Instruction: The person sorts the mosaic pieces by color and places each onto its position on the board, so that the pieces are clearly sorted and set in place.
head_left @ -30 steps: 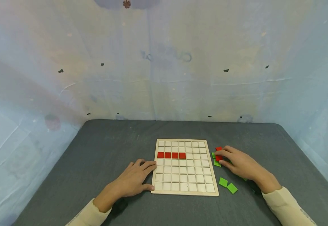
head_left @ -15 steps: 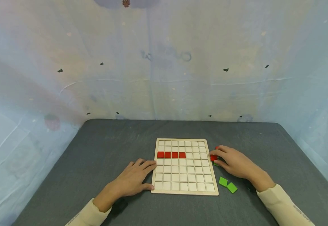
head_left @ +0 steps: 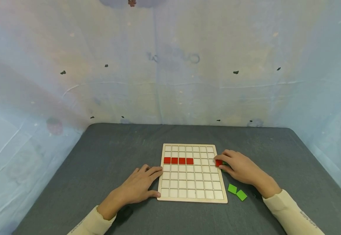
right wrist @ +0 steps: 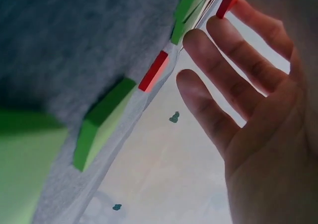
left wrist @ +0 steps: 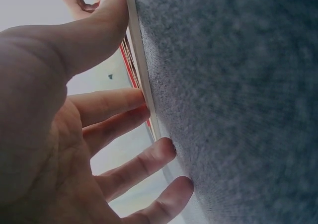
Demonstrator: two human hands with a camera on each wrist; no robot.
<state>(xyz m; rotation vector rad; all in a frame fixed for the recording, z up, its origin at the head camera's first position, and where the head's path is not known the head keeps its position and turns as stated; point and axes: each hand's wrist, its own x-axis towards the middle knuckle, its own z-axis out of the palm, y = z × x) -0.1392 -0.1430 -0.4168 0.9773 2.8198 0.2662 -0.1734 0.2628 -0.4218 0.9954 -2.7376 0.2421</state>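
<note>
A square wooden grid board [head_left: 178,194] lies on the dark table, with several red tiles [head_left: 182,161] side by side in its third row from the back. My right hand [head_left: 240,168] pinches another red tile [head_left: 218,163] between thumb and fingers at the board's right edge; in the right wrist view that red tile [right wrist: 227,2] is held off the table. My left hand [head_left: 141,187] rests with fingers spread along the board's left edge, and in the left wrist view the thumb and fingertips touch the rim [left wrist: 140,60].
Two green tiles [head_left: 237,192] lie right of the board's near corner. In the right wrist view more green tiles [right wrist: 102,122] and a loose red tile [right wrist: 153,71] lie on the table beneath my right hand. A pale printed cloth [head_left: 170,98] hangs behind the table.
My right hand has moved left with the red tile, away from the loose tiles and to the board's right edge. The left hand has stayed on the left edge.
</note>
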